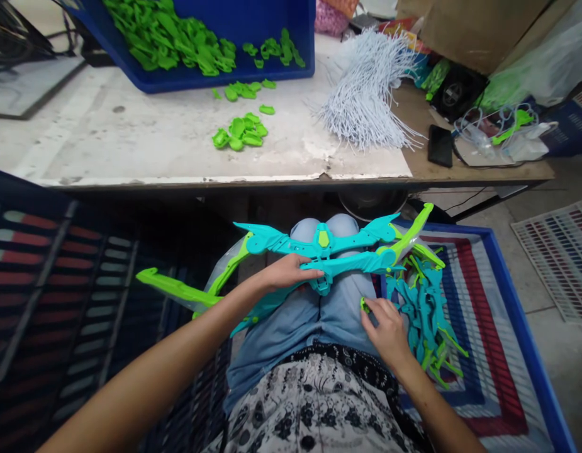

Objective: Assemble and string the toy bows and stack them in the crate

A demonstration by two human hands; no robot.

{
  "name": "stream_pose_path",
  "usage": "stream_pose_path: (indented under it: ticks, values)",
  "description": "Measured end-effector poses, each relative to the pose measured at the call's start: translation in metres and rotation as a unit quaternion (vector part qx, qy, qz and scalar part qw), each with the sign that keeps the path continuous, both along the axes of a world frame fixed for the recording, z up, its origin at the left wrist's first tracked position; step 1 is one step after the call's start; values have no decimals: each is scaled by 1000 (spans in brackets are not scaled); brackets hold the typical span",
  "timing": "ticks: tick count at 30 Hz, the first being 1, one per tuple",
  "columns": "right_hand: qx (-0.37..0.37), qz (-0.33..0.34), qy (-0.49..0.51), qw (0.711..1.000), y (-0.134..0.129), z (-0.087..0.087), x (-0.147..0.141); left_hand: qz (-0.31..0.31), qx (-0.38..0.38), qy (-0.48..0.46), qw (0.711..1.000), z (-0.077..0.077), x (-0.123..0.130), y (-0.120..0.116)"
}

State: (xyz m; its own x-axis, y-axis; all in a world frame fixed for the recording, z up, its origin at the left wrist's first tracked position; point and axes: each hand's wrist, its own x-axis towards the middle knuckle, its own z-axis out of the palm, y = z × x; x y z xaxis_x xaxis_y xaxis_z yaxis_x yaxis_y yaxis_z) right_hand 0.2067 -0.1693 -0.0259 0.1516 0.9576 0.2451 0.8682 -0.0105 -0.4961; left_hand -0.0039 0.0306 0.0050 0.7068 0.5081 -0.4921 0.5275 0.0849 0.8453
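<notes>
Left hand (289,270) gripping turquoise bow (354,263), right hand (387,327) pinching green piece (364,306), unreadable emblem (450,94) on black object (470,89)

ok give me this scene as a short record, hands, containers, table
Left hand: holding a teal part over the lap
Right hand: pinching a small green piece
Crate at right: more teal and green parts
Blue bin: loose green pieces
Table: bin, green pile, bundled pale strings

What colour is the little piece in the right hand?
The little piece is bright green, showing best in the head view.
</notes>
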Motion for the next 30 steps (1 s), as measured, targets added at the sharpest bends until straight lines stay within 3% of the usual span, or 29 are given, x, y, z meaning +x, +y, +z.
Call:
stream_pose_path:
  ticks: [3,6,8,12,15,18,22,26,30]
  values:
    - [-41,-49,114,991,3,-4,4,-4,10,13,1000,1,0,0]
    - [-87,-94,288,949,6,-9,7,-5,0,16,1000,2,0,1]
    - [-92,-98,330,934,7,-10,9,-7,-14,16,1000,2,0,1]
    - [-24,-66,200,977,4,-4,11,-27,-79,5,996,2,2,-2]
    - [21,30,94,995,2,0,14,-48,-108,5,993,0,4,-4]
    - [41,121,30,991,2,2,18,-67,-78,23,994,-1,5,-5]
    - [65,159,-8,985,9,9,16,-52,-69,10,996,-1,3,-3]
    - [101,226,-21,969,31,19,-6,-45,-53,18,997,-7,2,-2]
    - [110,275,-73,952,58,17,-24,-34,-111,-4,993,-12,2,-3]
